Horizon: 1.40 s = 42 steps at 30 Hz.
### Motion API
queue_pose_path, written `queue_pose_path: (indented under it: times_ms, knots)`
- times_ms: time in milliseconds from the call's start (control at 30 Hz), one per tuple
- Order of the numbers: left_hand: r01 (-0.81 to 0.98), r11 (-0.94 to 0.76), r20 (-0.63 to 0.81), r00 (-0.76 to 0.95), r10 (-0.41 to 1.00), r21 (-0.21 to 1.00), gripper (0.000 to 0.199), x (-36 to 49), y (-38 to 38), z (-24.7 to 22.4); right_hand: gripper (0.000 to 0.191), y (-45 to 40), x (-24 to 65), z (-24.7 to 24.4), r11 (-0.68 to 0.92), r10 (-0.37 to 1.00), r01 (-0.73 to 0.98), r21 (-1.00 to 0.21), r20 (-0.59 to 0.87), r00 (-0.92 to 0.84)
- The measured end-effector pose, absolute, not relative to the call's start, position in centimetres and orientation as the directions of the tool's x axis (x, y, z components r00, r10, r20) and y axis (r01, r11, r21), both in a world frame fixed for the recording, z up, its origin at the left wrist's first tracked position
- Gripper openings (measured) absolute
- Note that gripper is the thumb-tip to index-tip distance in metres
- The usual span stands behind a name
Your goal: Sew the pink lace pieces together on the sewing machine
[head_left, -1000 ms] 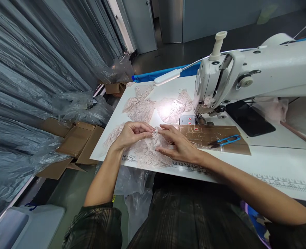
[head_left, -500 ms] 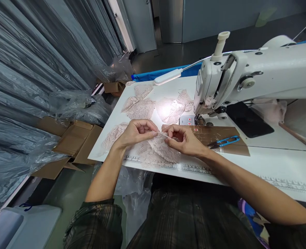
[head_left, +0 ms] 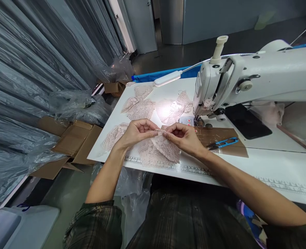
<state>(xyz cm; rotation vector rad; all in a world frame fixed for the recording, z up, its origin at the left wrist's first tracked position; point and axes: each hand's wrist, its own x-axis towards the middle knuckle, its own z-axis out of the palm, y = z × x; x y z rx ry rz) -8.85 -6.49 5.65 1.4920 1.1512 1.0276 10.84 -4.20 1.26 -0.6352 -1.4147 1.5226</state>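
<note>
Head view: your left hand (head_left: 136, 133) and right hand (head_left: 185, 137) pinch one lace piece (head_left: 165, 149) together, unsewn, short of the sewing machine (head_left: 246, 79); more lace pieces (head_left: 142, 109) wait on the counter (head_left: 246, 162).

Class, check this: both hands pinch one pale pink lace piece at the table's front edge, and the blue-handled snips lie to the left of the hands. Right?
Not quite. In the head view the blue-handled snips lie right of the hands, on the brown sheet. Left hand and right hand do pinch the lace piece.

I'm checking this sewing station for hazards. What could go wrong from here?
1. The lace, pinched by the left hand and right hand, may snag or tear.
2. The snips lie near the right forearm; a sweep might knock them.
3. Loose lace pieces could slide off the table.
</note>
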Motion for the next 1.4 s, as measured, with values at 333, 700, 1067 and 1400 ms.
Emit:
queue_pose_path:
  times_ms: [333, 700, 1067, 1400]
  knots:
    - [0.187, -0.16, 0.121, 0.204, 0.971, 0.969, 0.018, -9.1, -6.4, 4.9, 0.036, -4.2, 10.7, 1.2, 0.094, 0.886, -0.286, -0.954, 0.211, -0.413]
    - [0.225, -0.17, 0.133, 0.171, 0.976, 0.959, 0.021, -9.0, -6.6, 4.8, 0.036, -4.3, 10.6, 1.5, 0.07, 0.893, -0.294, -0.953, 0.191, -0.408]
    - [0.235, -0.196, 0.177, 0.101, 0.979, 0.952, 0.016, -8.3, -6.7, 4.7, 0.033, -4.6, 10.6, 1.1, 0.168, 0.876, -0.259, -0.951, 0.265, -0.403]
    - [0.249, -0.209, 0.187, 0.108, 0.976, 0.946, 0.041, -8.1, -7.1, 4.8, 0.036, -4.6, 10.5, 0.9, 0.167, 0.889, -0.237, -0.957, 0.25, -0.384]
